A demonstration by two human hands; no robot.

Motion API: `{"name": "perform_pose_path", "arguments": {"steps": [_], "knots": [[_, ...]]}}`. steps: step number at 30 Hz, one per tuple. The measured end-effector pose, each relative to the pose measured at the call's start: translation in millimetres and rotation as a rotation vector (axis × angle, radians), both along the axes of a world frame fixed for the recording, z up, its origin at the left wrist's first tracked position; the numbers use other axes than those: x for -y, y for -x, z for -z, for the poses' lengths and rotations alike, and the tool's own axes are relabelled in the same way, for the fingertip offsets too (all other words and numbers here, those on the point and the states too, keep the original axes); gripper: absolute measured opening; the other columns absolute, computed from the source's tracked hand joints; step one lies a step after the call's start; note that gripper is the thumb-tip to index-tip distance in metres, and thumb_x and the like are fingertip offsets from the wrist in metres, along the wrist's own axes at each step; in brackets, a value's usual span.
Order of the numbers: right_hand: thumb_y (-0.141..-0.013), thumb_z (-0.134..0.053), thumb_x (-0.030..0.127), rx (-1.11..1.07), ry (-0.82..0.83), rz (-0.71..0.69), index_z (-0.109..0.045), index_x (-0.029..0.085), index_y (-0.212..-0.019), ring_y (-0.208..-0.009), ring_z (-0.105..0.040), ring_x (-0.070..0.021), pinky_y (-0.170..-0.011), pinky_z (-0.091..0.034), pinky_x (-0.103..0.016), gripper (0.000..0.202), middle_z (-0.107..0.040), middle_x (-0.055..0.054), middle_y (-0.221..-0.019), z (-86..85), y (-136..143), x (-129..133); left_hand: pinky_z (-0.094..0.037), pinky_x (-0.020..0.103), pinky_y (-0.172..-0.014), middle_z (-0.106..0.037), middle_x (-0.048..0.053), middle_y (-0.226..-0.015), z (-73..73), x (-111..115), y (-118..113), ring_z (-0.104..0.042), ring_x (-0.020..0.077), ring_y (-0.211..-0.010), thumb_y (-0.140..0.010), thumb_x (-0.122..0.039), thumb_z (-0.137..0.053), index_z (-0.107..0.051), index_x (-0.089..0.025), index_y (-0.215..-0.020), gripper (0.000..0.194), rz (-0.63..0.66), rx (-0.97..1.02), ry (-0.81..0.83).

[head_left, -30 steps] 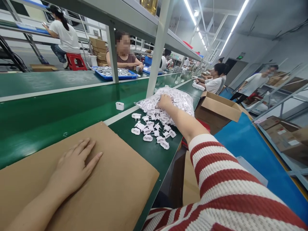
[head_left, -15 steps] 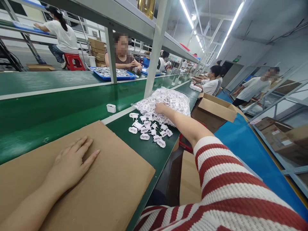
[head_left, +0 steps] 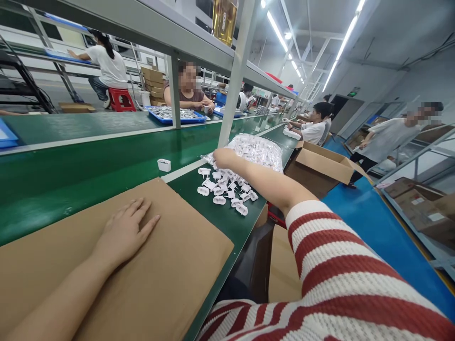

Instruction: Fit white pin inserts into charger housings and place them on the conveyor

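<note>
My left hand point(head_left: 124, 229) lies flat, fingers stretched out, on a sheet of brown cardboard point(head_left: 177, 265) covering the near part of the bench. At the left edge of a clear plastic bag point(head_left: 261, 149) full of small white plastic parts is my right hand point(head_left: 223, 158), its fingers curled downward. What those fingers hold, if anything, is hidden. Below the hand, several loose white two-pin plug parts point(head_left: 219, 200) are scattered on the green bench top. A single white oval housing point(head_left: 164, 165) stands upright on the green belt, left of the bag.
A grey metal post point(head_left: 236, 80) rises behind the bag to an overhead shelf. Across the belt, a person point(head_left: 190, 94) sits by a blue tray point(head_left: 156, 116) of small parts. An open cardboard box point(head_left: 322, 161) stands right of the bench. Another person point(head_left: 398, 132) stands at right.
My right hand has moved left across the bag to its left edge. My left hand stays flat on the cardboard. The view has shifted slightly, and the person at right has moved rightward.
</note>
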State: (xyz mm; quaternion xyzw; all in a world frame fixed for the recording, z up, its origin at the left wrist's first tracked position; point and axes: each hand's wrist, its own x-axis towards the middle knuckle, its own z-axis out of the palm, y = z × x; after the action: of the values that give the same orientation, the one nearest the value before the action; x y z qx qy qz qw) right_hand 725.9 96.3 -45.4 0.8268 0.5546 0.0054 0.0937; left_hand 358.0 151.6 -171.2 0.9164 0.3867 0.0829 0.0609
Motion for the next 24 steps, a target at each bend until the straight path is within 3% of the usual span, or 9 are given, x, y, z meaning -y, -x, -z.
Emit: {"name": "perform_pose_path", "arguments": {"steps": [3,6,10,13,16,21,24], "knots": [[-0.095,-0.068,0.02,-0.1,-0.023,-0.063,-0.072,0.019,-0.13,-0.126,-0.071,-0.0309,-0.099,-0.059,-0.035,0.036,-0.074,-0.016,-0.138,21.8,24,-14,-0.029,0.057,-0.133,-0.037,0.009,-0.174,-0.6,0,1,-0.033,0.0343,-0.162,-0.098,-0.072,-0.016,-0.051,-0.01,-0.164,0.097,0.007,-0.003,0.003],[-0.09,-0.074,0.019,-0.182,-0.062,-0.108,-0.072,0.017,-0.129,-0.124,-0.071,-0.0309,-0.098,-0.059,-0.035,0.039,-0.073,-0.016,-0.138,40.3,40,-20,-0.028,0.057,-0.134,-0.035,0.009,-0.175,0.4,-2,2,-0.031,0.0341,-0.163,-0.1,-0.072,-0.017,-0.049,-0.01,-0.165,0.095,0.014,-0.006,0.006],[-0.086,-0.07,0.01,-0.244,-0.176,-0.184,-0.071,0.02,-0.135,-0.127,-0.068,-0.03,-0.1,-0.057,-0.035,0.049,-0.067,-0.012,-0.144,44.0,52,-16,-0.029,0.057,-0.133,-0.036,0.01,-0.175,0.8,-4,4,-0.032,0.0347,-0.163,-0.1,-0.072,-0.018,-0.051,-0.011,-0.165,0.095,0.013,-0.01,0.006],[-0.092,-0.061,0.013,-0.334,-0.256,-0.267,-0.068,0.024,-0.14,-0.131,-0.065,-0.0282,-0.102,-0.056,-0.035,0.05,-0.064,-0.009,-0.146,40.3,68,-9,-0.03,0.057,-0.133,-0.038,0.011,-0.174,-0.8,-3,3,-0.033,0.0354,-0.162,-0.1,-0.07,-0.018,-0.052,-0.01,-0.163,0.093,0.014,-0.008,0.001],[-0.091,-0.061,0.016,-0.475,-0.28,-0.38,-0.071,0.019,-0.133,-0.127,-0.066,-0.0304,-0.103,-0.055,-0.038,0.043,-0.068,-0.011,-0.137,42.6,93,0,-0.029,0.056,-0.134,-0.039,0.013,-0.173,-2.8,3,2,-0.034,0.0356,-0.161,-0.101,-0.069,-0.021,-0.053,-0.008,-0.162,0.092,0.013,0.009,0.015],[-0.085,-0.065,0.011,-0.71,-0.302,-0.464,-0.071,0.016,-0.13,-0.123,-0.066,-0.0276,-0.108,-0.051,-0.036,0.045,-0.071,-0.01,-0.127,66.2,130,13,-0.029,0.056,-0.132,-0.045,0.014,-0.17,-11.6,12,4,-0.039,0.0374,-0.158,-0.098,-0.068,-0.036,-0.058,-0.012,-0.157,0.085,-0.016,0.077,0.102],[-0.084,-0.066,0.005,-0.78,-0.328,-0.436,-0.071,0.018,-0.129,-0.117,-0.067,-0.0246,-0.106,-0.052,-0.033,0.048,-0.066,-0.011,-0.128,83.0,139,18,-0.04,0.051,-0.126,-0.057,0.015,-0.16,-26.7,-1,10,-0.052,0.0356,-0.146,-0.098,-0.065,-0.048,-0.063,-0.014,-0.15,0.075,-0.046,0.122,0.183]]}}
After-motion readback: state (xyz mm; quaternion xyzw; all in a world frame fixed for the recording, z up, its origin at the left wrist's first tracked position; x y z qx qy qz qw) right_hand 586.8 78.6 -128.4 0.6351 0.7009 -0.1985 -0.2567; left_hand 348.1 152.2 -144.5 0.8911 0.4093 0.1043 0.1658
